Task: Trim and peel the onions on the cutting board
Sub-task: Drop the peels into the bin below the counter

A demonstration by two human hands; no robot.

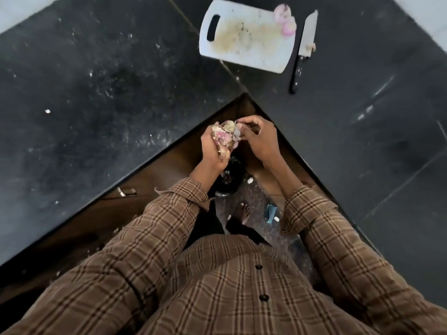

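Black stone countertop [101, 76] wraps an inner corner, carrying a white cutting board [244, 42] with two peeled onions [285, 19] at its far right edge and a knife [305, 47] just beside it. Below the corner, the left hand [212, 151] grips a bundle of onion skins [223, 136], while the right hand [260, 139] pinches a flake at the bundle's top.

Black counter [96, 93] carries a white cutting board [244, 37] and knife [305, 47].
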